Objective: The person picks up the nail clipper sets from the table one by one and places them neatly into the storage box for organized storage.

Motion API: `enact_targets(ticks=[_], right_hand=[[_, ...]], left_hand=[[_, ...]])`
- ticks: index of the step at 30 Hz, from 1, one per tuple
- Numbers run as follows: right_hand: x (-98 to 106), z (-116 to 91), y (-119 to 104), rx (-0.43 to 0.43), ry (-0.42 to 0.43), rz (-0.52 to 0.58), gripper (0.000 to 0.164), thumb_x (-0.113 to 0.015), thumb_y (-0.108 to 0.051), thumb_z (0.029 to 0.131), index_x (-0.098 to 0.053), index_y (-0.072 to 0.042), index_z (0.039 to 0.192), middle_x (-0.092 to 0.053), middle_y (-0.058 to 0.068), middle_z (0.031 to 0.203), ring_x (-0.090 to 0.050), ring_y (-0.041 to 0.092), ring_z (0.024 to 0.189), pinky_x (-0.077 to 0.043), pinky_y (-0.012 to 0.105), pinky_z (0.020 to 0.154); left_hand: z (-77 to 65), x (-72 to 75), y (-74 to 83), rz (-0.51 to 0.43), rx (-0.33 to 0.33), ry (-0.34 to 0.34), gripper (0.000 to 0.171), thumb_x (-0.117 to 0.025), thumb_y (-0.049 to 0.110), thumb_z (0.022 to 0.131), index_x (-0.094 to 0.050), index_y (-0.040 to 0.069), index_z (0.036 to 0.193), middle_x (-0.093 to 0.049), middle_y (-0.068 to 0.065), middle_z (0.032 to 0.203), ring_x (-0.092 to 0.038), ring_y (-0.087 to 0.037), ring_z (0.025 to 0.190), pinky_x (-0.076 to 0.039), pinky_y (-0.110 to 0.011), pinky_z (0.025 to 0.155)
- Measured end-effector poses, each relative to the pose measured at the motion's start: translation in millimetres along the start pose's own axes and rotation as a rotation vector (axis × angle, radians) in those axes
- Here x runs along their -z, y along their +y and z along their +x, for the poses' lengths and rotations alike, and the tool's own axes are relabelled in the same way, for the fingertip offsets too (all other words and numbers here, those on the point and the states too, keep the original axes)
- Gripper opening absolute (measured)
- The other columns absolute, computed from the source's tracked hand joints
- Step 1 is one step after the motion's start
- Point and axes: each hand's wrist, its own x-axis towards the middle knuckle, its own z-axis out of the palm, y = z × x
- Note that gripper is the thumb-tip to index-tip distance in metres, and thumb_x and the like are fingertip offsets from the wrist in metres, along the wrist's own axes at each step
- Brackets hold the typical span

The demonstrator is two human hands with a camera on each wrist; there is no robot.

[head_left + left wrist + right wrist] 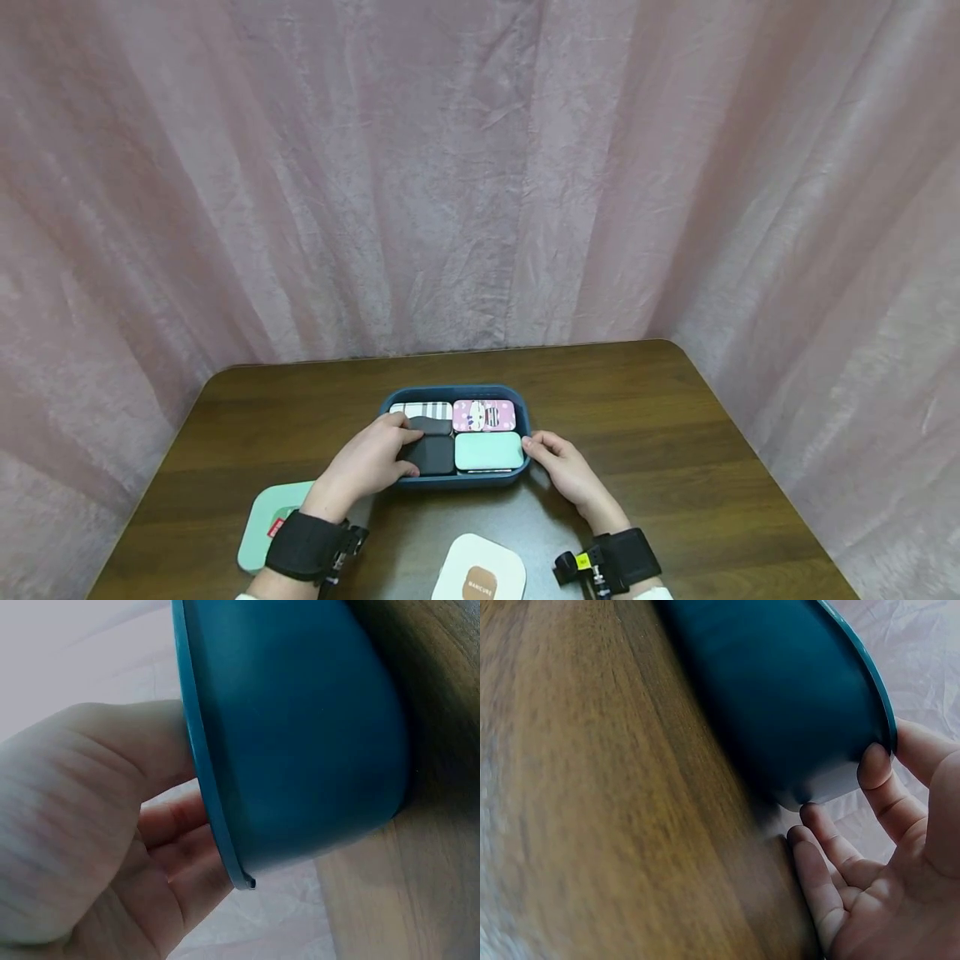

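A dark blue plastic bin point(480, 479) stands on the table, with small flat cases side by side inside. My left hand point(367, 458) reaches over its left rim and holds a black case point(433, 456) between thumb and fingers. In the left wrist view the bin wall point(300, 735) hides the fingertips. My right hand point(566, 471) pinches the bin's right rim, thumb inside and fingers against the outer wall point(780, 697). Beside the black case lies a mint case point(489, 451); behind are a pink cartoon-print case point(484, 415) and a striped white case point(422, 410).
On the wooden table point(637, 400), a pale green case point(258, 521) with a red label lies partly behind my left wrist. A white case point(480, 562) marked MANICURE lies near the front, cut off by the frame. Pink curtains point(480, 167) hang behind the table.
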Motion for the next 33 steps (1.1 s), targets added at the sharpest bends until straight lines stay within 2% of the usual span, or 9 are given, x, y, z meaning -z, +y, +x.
enact_targets(ticks=[6, 13, 18, 21, 25, 29, 33], right_hand=[[0.4, 0.9, 1.4, 0.001, -0.005, 0.007, 0.025, -0.066, -0.029, 0.108, -0.069, -0.007, 0.098, -0.061, 0.003, 0.099, -0.053, 0.021, 0.098, -0.036, 0.038, 0.087], [-0.1, 1.4, 2.0, -0.003, 0.001, 0.000, 0.025, -0.065, -0.029, 0.108, -0.069, -0.007, 0.099, -0.062, 0.001, 0.100, -0.054, 0.021, 0.100, -0.037, 0.038, 0.089], [-0.6, 1.1, 2.6, -0.005, 0.003, -0.003, 0.026, -0.065, -0.029, 0.108, -0.069, -0.005, 0.099, -0.061, 0.001, 0.100, -0.053, 0.020, 0.099, -0.037, 0.038, 0.088], [-1.0, 1.4, 1.7, -0.004, 0.004, -0.007, 0.026, -0.065, -0.029, 0.108, -0.068, -0.005, 0.099, -0.061, 0.000, 0.100, -0.053, 0.020, 0.099, -0.037, 0.038, 0.088], [-0.8, 1.1, 0.3, -0.008, 0.009, -0.015, 0.025, -0.065, -0.029, 0.108, -0.069, -0.006, 0.098, -0.061, -0.001, 0.100, -0.053, 0.019, 0.098, -0.037, 0.038, 0.088], [-0.3, 1.3, 0.0, -0.006, 0.004, -0.006, 0.024, -0.066, -0.028, 0.108, -0.069, -0.006, 0.098, -0.061, 0.000, 0.099, -0.053, 0.019, 0.098, -0.037, 0.038, 0.088], [0.3, 2.0, 2.3, 0.003, -0.003, 0.000, 0.025, -0.066, -0.029, 0.108, -0.069, -0.006, 0.098, -0.061, 0.000, 0.100, -0.053, 0.020, 0.099, -0.037, 0.038, 0.088]], left_hand=[[-2.2, -1.8, -2.5, -0.018, -0.017, 0.014, 0.055, -0.095, 0.022, 0.083, -0.077, 0.002, 0.131, -0.064, -0.003, 0.111, -0.055, -0.016, 0.095, -0.053, -0.036, 0.081], [-6.0, -4.2, -5.8, -0.025, -0.040, 0.066, 0.054, -0.096, 0.022, 0.082, -0.077, 0.006, 0.131, -0.065, -0.005, 0.119, -0.059, -0.019, 0.104, -0.056, -0.040, 0.089], [-9.5, -4.7, -10.6, -0.031, -0.085, 0.110, 0.052, -0.095, 0.023, 0.084, -0.078, 0.007, 0.131, -0.064, -0.008, 0.126, -0.061, -0.023, 0.112, -0.056, -0.043, 0.092], [-12.8, -3.2, -13.9, -0.030, -0.113, 0.127, 0.051, -0.091, 0.027, 0.088, -0.076, 0.008, 0.134, -0.063, -0.012, 0.135, -0.060, -0.028, 0.123, -0.055, -0.046, 0.097], [-20.0, 0.3, -18.6, -0.028, -0.140, 0.158, 0.052, -0.088, 0.031, 0.092, -0.074, 0.011, 0.138, -0.059, -0.015, 0.146, -0.056, -0.035, 0.135, -0.051, -0.054, 0.104], [-31.6, 6.3, -24.1, -0.014, -0.154, 0.201, 0.057, -0.087, 0.035, 0.092, -0.072, 0.013, 0.142, -0.056, -0.017, 0.150, -0.054, -0.039, 0.138, -0.047, -0.061, 0.107], [-46.1, 11.1, -32.9, 0.005, -0.148, 0.200, 0.066, -0.087, 0.039, 0.091, -0.067, 0.014, 0.148, -0.051, -0.018, 0.155, -0.050, -0.039, 0.141, -0.044, -0.066, 0.107]])
